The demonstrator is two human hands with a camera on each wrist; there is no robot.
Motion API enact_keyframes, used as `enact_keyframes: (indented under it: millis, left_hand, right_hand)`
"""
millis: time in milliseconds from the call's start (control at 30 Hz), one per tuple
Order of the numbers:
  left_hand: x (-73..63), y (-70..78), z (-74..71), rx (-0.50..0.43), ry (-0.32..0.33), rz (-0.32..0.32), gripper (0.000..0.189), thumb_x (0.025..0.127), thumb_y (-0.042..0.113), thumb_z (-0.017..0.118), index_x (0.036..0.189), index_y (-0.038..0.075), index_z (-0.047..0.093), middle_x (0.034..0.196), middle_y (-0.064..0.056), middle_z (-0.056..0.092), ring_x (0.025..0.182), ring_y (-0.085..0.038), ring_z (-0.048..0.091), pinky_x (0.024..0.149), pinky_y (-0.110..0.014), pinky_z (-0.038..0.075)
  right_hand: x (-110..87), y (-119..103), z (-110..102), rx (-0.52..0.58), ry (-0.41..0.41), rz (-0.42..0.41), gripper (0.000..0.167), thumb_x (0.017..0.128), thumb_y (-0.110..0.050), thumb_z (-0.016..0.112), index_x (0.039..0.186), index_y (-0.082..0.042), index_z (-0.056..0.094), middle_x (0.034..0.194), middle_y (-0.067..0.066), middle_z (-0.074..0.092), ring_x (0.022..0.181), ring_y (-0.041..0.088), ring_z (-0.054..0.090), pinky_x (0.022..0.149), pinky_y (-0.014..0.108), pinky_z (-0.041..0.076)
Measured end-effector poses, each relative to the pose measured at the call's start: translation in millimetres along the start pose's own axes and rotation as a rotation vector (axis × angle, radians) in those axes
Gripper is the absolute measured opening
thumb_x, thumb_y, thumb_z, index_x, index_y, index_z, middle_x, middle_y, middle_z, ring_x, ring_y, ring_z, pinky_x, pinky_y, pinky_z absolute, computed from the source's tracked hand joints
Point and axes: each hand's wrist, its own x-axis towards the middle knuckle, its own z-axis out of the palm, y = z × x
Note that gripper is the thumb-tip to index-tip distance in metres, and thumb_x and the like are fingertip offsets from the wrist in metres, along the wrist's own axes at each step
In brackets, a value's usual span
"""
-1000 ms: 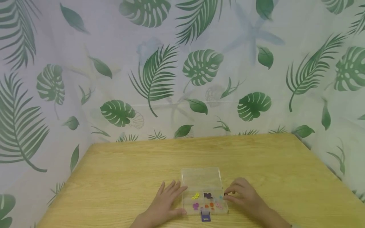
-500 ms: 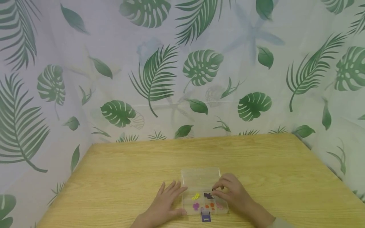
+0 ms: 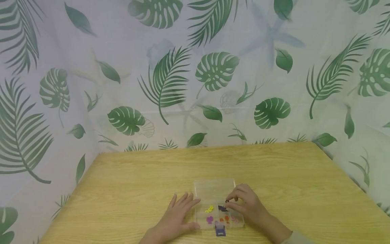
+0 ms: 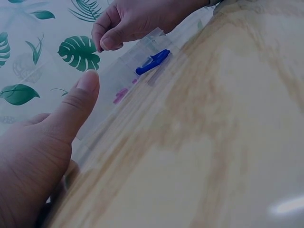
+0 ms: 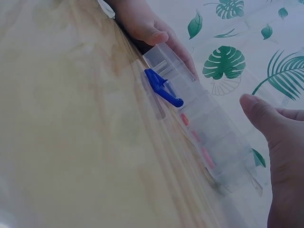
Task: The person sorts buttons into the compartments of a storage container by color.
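Observation:
A clear plastic compartment box (image 3: 199, 226) lies on the table with its lid (image 3: 214, 189) folded back and a blue latch (image 3: 220, 231) at the front. Over the back compartment of dark pieces (image 3: 222, 208), my right hand (image 3: 251, 206) pinches a small dark piece (image 3: 226, 201) between thumb and forefinger. My left hand (image 3: 175, 218) lies with fingers spread at the box's left side, fingertips right at its edge. Yellow pieces (image 3: 209, 209), purple pieces (image 3: 209, 220), orange pieces (image 3: 226, 218) and pink pieces (image 3: 234, 219) sit in other compartments. The right hand covers the back right corner.
The wood-grain table (image 3: 137, 183) extends behind the box and to both sides. A white cloth (image 3: 182, 101) printed with green leaves hangs along the table's back and sides.
From the box's right edge, my right hand has moved left with the dark piece, over the dark pieces' compartment, and has hardly shifted in the last half second. The left hand stays put.

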Motion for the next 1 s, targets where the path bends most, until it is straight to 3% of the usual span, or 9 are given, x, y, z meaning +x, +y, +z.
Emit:
enact_keyframes:
  millis: [267,500,667,867,1000]
  left_hand:
    - [3.1,2.1,-0.9,0.031,-0.002,-0.004,0.073,0.086,0.056,0.056,0.146,0.020,0.035,0.152,-0.015,0.031,0.141,-0.036,0.024,0.111,-0.063,0.006]
    - [5.9,3.6,-1.7,0.010,-0.011,0.002,0.074,0.087,0.054,0.057,0.148,0.020,0.031,0.153,-0.015,0.029,0.142,-0.035,0.022,0.112,-0.062,0.003]
    - [5.9,-0.5,-2.0,0.011,0.013,0.009,0.079,0.090,0.062,0.046,0.150,0.017,0.024,0.153,-0.011,0.029,0.142,-0.035,0.024,0.113,-0.061,0.004]
    - [2.9,0.8,0.5,-0.118,0.017,-0.063,0.081,0.092,0.050,0.053,0.149,0.003,0.019,0.153,-0.015,0.026,0.140,-0.036,0.027,0.113,-0.060,0.004]
    - [-0.2,5.9,1.1,-0.225,-0.017,-0.140,0.082,0.093,0.046,0.055,0.150,0.002,0.015,0.155,-0.017,0.022,0.140,-0.041,0.023,0.112,-0.062,0.006]
  right_hand:
    - [-7.1,5.1,-0.8,0.009,-0.001,0.018,0.025,0.067,-0.023,0.081,0.082,-0.009,0.067,0.074,-0.003,0.053,0.075,0.008,0.044,0.068,0.015,0.039]
    - [5.8,-6.7,-7.8,-0.010,0.102,0.026,0.035,0.084,-0.036,0.066,0.078,-0.001,0.064,0.072,0.002,0.055,0.069,0.012,0.045,0.061,0.017,0.040]
    - [19.7,-18.5,-12.1,0.038,0.164,0.064,0.039,0.088,-0.033,0.062,0.076,0.004,0.063,0.071,0.005,0.055,0.064,0.015,0.044,0.057,0.021,0.040]
    - [-2.0,-8.5,-18.5,0.030,0.054,0.161,0.025,0.084,-0.026,0.069,0.085,-0.002,0.066,0.075,-0.004,0.055,0.063,0.009,0.043,0.056,0.013,0.039]
    - [-13.8,-9.7,-32.4,0.003,-0.055,0.233,0.021,0.082,-0.019,0.071,0.093,-0.002,0.067,0.081,-0.005,0.059,0.069,0.003,0.049,0.062,0.010,0.043]
